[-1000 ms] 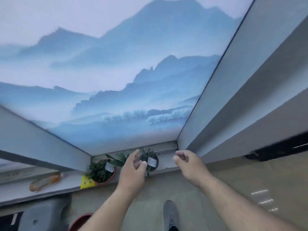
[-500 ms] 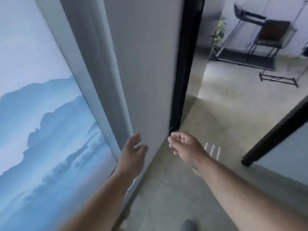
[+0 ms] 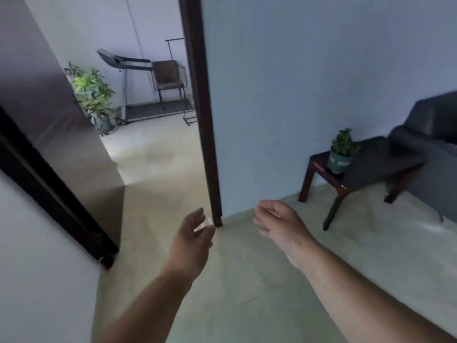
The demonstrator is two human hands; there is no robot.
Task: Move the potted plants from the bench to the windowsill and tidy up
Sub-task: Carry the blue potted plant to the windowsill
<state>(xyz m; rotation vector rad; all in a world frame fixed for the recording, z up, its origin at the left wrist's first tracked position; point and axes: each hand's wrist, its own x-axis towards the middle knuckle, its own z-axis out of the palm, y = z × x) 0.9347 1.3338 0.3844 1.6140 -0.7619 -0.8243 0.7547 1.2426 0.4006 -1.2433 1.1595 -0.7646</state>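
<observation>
Both hands out in front over pale floor, empty. Left hand grip released, fingers loosely bent, holding nothing. Right hand grip released too, fingers relaxed and slightly curled, nothing in it. Small potted plant stands upright on dark counter at right, against wall, well apart from both hands. Dark sofa just beside counter. Dark door frame ahead between hands. Beyond it, large potted plant on floor, chair, treadmill.

No readable text — no labels, brands or numbers
</observation>
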